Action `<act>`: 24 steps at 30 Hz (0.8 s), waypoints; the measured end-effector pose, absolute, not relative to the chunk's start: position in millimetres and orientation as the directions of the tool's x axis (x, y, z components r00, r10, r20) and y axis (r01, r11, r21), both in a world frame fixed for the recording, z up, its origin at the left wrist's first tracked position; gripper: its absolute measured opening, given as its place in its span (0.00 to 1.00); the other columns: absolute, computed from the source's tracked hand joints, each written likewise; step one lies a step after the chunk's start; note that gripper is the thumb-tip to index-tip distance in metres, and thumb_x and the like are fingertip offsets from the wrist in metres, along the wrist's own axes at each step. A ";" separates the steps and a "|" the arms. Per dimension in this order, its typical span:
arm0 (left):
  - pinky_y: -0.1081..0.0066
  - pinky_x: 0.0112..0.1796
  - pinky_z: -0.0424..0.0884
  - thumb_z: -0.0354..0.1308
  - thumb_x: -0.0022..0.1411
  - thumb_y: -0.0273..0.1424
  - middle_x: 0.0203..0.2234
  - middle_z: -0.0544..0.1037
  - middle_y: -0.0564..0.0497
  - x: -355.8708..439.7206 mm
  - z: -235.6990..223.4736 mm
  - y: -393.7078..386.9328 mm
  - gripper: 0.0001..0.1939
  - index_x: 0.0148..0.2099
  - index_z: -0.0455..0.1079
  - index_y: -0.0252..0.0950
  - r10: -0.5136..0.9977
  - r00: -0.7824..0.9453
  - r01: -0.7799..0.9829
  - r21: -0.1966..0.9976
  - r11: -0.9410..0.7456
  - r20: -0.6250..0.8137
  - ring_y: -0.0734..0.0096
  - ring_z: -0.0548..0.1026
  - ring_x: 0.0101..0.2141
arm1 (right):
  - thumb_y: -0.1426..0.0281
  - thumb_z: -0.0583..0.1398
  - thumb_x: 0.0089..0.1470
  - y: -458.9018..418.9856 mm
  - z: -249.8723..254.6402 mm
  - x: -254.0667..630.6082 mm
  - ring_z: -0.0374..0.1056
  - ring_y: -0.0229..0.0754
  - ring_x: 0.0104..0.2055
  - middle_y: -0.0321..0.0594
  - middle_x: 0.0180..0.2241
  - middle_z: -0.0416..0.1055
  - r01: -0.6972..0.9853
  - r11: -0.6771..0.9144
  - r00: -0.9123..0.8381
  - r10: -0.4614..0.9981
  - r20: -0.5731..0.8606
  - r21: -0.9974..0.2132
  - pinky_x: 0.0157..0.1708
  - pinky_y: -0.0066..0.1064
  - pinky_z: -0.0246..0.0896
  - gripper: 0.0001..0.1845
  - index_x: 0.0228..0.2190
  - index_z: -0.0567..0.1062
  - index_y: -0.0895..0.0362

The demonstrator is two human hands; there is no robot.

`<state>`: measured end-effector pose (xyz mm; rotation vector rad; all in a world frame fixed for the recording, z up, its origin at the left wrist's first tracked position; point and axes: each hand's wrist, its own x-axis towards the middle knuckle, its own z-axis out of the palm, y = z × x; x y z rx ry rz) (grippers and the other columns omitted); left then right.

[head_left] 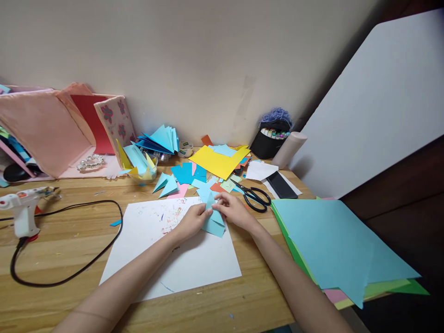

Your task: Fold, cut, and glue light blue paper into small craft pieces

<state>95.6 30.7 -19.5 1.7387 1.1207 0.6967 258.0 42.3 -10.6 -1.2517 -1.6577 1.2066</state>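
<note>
Between my two hands is a light blue piece of folded paper point(214, 223), held over the right part of a marked white sheet point(180, 273). My left hand point(193, 220) pinches its left edge with the thumb on top. From the right, my right hand point(233, 210) grips the paper's other edge with bent fingers. Just beyond the hands lie paper scraps, among them a bright blue piece point(189, 173) and a folded light blue piece point(167, 185). Black-handled scissors point(255, 196) rest right of my right hand.
A white glue gun point(24, 210) with a looping black cable stands at left. Coloured sheets point(343, 245) overhang the table's right edge. Yellow paper point(222, 162), a dark phone-like slab point(281, 185), a black marker holder point(268, 143) and a clear cup point(144, 173) are at the back.
</note>
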 end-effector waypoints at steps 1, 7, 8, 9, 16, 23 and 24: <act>0.73 0.25 0.53 0.43 0.58 0.40 0.19 0.57 0.57 95.4 -20.2 30.8 0.16 0.24 0.51 0.36 0.912 0.410 0.393 0.905 -0.166 -0.011 0.75 0.55 0.23 | 0.64 0.57 0.47 41.2 -10.0 258.8 0.60 0.34 0.21 0.31 0.20 0.63 0.316 0.109 -0.283 0.959 0.016 -0.943 0.20 0.24 0.55 0.08 0.28 0.68 0.57; 0.73 0.26 0.54 0.43 0.59 0.41 0.19 0.58 0.57 96.1 -23.9 31.0 0.17 0.23 0.51 0.36 0.935 0.354 0.434 0.880 -0.193 0.030 0.74 0.57 0.24 | 0.68 0.54 0.50 37.3 -5.7 258.0 0.59 0.35 0.24 0.33 0.21 0.63 0.432 0.269 -0.261 0.951 0.166 -0.861 0.24 0.25 0.53 0.07 0.23 0.66 0.56; 0.73 0.26 0.55 0.42 0.59 0.41 0.19 0.59 0.57 96.3 -24.4 30.9 0.17 0.23 0.51 0.36 0.937 0.346 0.435 0.879 -0.197 0.039 0.74 0.58 0.24 | 0.67 0.54 0.50 37.3 -5.4 258.2 0.59 0.35 0.24 0.33 0.22 0.64 0.434 0.268 -0.273 0.949 0.158 -0.860 0.24 0.26 0.53 0.07 0.24 0.66 0.56; 0.73 0.26 0.55 0.42 0.59 0.40 0.19 0.60 0.56 96.6 -24.8 30.8 0.17 0.23 0.52 0.36 0.939 0.340 0.437 0.876 -0.203 0.048 0.74 0.58 0.24 | 0.67 0.54 0.50 37.4 -5.3 258.5 0.60 0.35 0.24 0.33 0.22 0.64 0.433 0.256 -0.292 0.947 0.134 -0.864 0.24 0.25 0.53 0.07 0.25 0.67 0.56; 0.72 0.28 0.57 0.41 0.61 0.38 0.22 0.66 0.54 97.2 -24.9 30.7 0.16 0.25 0.56 0.36 0.942 0.316 0.449 0.857 -0.253 0.112 0.71 0.63 0.26 | 0.68 0.55 0.50 38.1 -6.0 259.0 0.59 0.35 0.26 0.33 0.22 0.64 0.467 0.286 -0.289 0.944 0.162 -0.837 0.25 0.25 0.52 0.06 0.25 0.66 0.56; 0.71 0.29 0.59 0.41 0.61 0.38 0.24 0.69 0.52 94.5 -24.2 31.2 0.15 0.28 0.59 0.36 0.951 0.278 0.442 0.861 -0.252 0.135 0.69 0.65 0.27 | 0.69 0.57 0.47 39.1 -10.3 258.3 0.60 0.34 0.24 0.32 0.21 0.63 0.390 0.235 -0.323 0.940 0.106 -0.890 0.24 0.25 0.54 0.07 0.22 0.65 0.57; 0.71 0.29 0.59 0.41 0.61 0.38 0.24 0.69 0.52 94.4 -24.1 31.2 0.15 0.28 0.59 0.36 0.951 0.278 0.440 0.862 -0.253 0.137 0.70 0.65 0.27 | 0.68 0.57 0.47 39.5 -10.7 258.6 0.59 0.34 0.24 0.32 0.20 0.62 0.372 0.222 -0.317 0.943 0.102 -0.901 0.24 0.25 0.54 0.07 0.21 0.65 0.57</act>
